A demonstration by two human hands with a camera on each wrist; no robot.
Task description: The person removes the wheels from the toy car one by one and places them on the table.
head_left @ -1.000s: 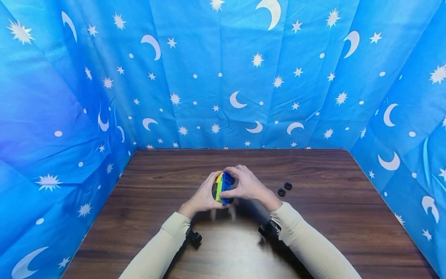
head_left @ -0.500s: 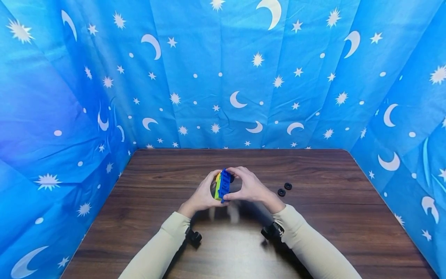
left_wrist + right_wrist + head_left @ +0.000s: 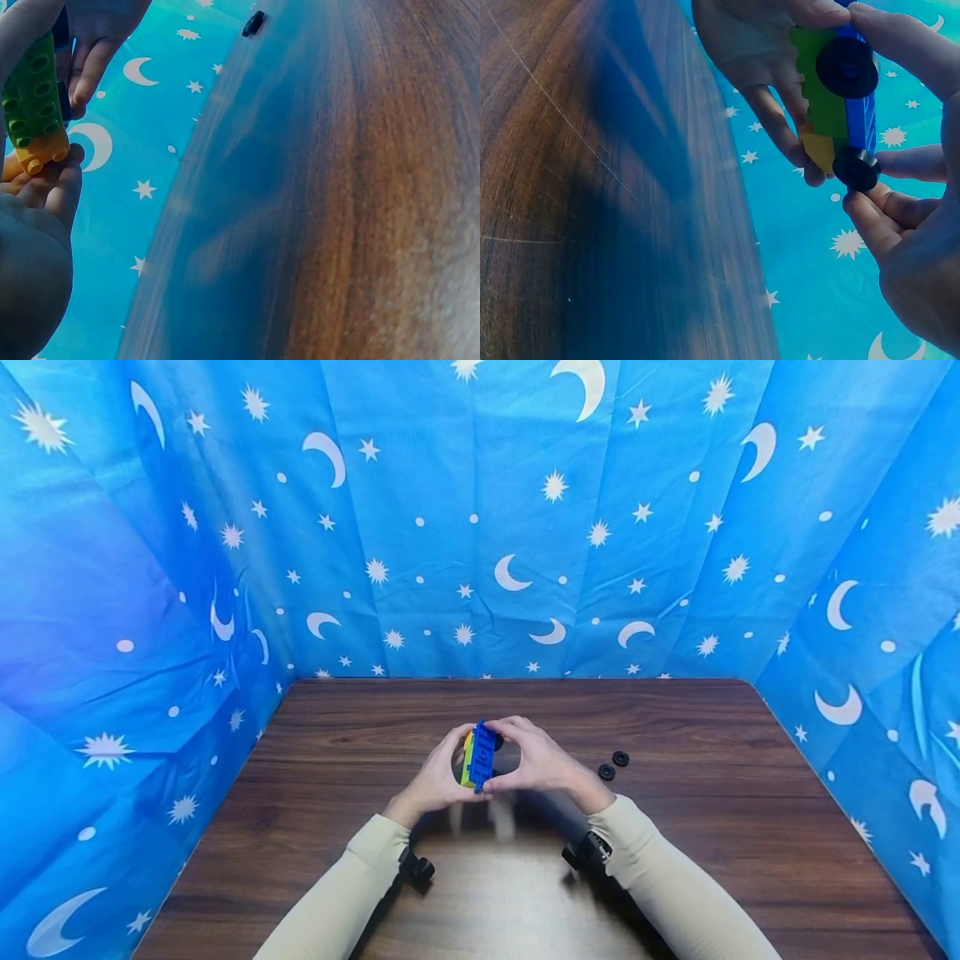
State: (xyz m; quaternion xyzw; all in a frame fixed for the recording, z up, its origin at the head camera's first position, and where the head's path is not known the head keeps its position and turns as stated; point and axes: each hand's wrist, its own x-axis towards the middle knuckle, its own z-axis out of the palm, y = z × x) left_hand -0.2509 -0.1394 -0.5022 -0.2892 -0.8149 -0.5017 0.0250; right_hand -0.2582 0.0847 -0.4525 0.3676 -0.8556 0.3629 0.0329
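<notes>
A toy car (image 3: 481, 758) built of blocks is held up between both hands over the table. Its blue base (image 3: 483, 756) faces the head camera. Green bricks (image 3: 34, 94) and a yellow-orange brick (image 3: 43, 152) form its body. In the right wrist view, two black wheels, an upper wheel (image 3: 847, 67) and a lower wheel (image 3: 856, 169), sit along one side of the base. My left hand (image 3: 433, 783) grips the car from the body side, its fingers partly hidden behind it. With thumb and fingers, my right hand (image 3: 538, 762) pinches the ends of the blue base.
Two loose black wheels, a nearer wheel (image 3: 606, 772) and a farther wheel (image 3: 620, 759), lie on the brown wooden table (image 3: 337, 735) to the right of the hands. A blue curtain (image 3: 450, 543) with moons and stars surrounds the table's back and sides.
The toy car has turned in the hands, so more of its blue underside faces the head camera. My right thumb has moved down to the near end. The loose wheels have not moved.
</notes>
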